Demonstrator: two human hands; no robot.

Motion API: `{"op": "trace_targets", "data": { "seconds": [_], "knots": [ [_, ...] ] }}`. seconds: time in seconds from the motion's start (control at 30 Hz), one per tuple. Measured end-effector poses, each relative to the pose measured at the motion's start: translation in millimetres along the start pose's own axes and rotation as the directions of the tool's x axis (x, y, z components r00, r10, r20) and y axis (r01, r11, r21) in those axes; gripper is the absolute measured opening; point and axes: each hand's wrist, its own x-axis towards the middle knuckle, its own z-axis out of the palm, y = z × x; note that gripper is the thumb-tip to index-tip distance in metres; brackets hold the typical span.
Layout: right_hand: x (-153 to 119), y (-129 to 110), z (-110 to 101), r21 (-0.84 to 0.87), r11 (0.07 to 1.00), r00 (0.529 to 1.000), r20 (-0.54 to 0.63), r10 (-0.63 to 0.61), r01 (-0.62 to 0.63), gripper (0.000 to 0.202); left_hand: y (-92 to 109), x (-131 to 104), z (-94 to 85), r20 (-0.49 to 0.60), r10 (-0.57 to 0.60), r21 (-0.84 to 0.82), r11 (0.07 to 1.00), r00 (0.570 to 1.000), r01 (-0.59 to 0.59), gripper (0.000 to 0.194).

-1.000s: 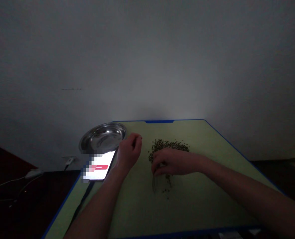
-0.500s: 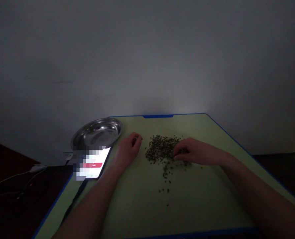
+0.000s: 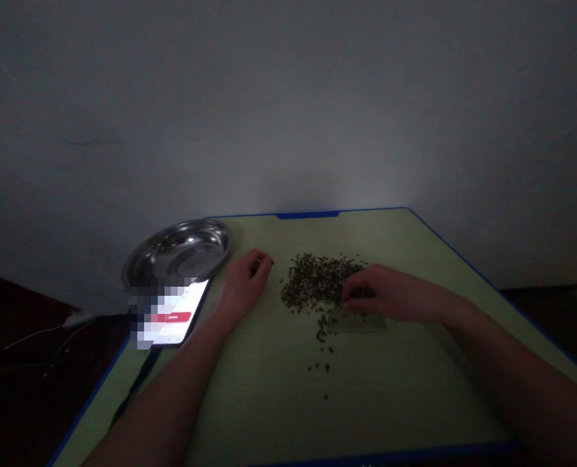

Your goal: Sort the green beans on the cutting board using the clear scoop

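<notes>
Small dark grains lie in a loose pile [image 3: 312, 282] on the green table [image 3: 269, 402], with several stray ones trailing toward the near edge. At the pile's right side is my right hand [image 3: 373, 292], its fingers curled and pinched low over the grains; what they hold is too small to make out. Under and beside its fingertips a faint clear, flat piece [image 3: 356, 322] shows. My left hand [image 3: 249, 275] rests closed on the table left of the pile, thumb against the fingers, with something tiny and dark at the fingertips.
A shiny steel bowl [image 3: 184, 253] stands at the back left. Nearer, a lit phone [image 3: 179, 321], partly blurred out, lies beside my left forearm with a dark strap [image 3: 135, 389]. White cables [image 3: 38, 344] are at the far left, and a grey wall [image 3: 288, 110] rises behind.
The view has shifted slightly. My right hand has moved a little within the pile's right side, and the clear flat piece now shows under it. My left hand keeps its closed pose.
</notes>
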Motion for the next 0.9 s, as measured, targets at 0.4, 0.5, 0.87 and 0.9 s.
{"op": "trace_targets", "data": {
  "seconds": [0.4, 0.5, 0.87, 0.9],
  "knots": [
    [1, -11, 6, -0.010, 0.999, 0.998, -0.034, 0.053, -0.054, 0.015, -4, 1, 3.4, 0.004, 0.035, -0.015, 0.999, 0.999, -0.035, 0.026],
    [2, -13, 9, -0.014, 0.998, 0.996, -0.059, 0.064, -0.065, 0.015, -5, 1, 3.9, 0.019, 0.017, -0.021, 1.000, 1.000, -0.017, 0.026],
    [-1, -11, 6, -0.029, 0.999, 0.999, -0.033, 0.024, -0.025, 0.017, -1, 2, 2.8, 0.039, -0.020, -0.010, 1.000, 0.999, 0.020, 0.026],
    [-3, -10, 4, -0.033, 0.999, 0.999, -0.018, 0.029, -0.029, 0.017, -1, 2, 2.7, 0.041, -0.021, -0.009, 1.000, 0.999, 0.022, 0.026]
  ]
}}
